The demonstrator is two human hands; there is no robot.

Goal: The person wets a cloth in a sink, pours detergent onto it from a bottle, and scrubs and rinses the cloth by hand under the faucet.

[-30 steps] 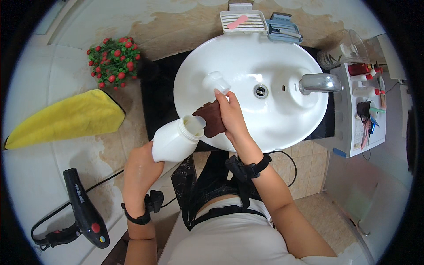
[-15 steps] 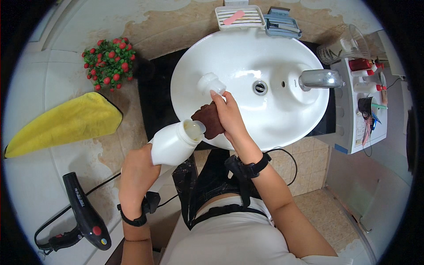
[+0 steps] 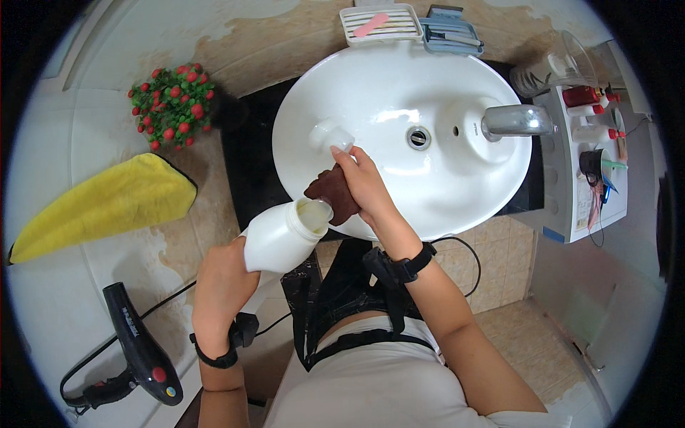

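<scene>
My left hand [image 3: 225, 278] is closed around a white plastic bottle [image 3: 277, 241], tilted with its uncapped mouth pointing right. Pale contents show inside the opening. Against that mouth lies a dark brown cloth [image 3: 332, 191], bunched in my right hand [image 3: 365, 187] over the near left rim of the sink. Between the thumb and fingers of the same hand sits a translucent white cap [image 3: 332, 135], held above the basin. Part of the cloth is hidden behind my right fingers.
The white oval sink [image 3: 457, 203] has a chrome faucet [image 3: 517, 121] on its right. Soap dishes [image 3: 382, 28] sit behind it. A yellow towel [image 3: 107, 207], a potted plant [image 3: 171, 107] and a black hair dryer [image 3: 139, 349] are at left. Bottles [image 3: 581, 96] crowd a right-hand cabinet.
The view has shifted slightly. The cap and the cloth have moved a little to the left with my right hand. The bottle keeps its tilt in my left hand.
</scene>
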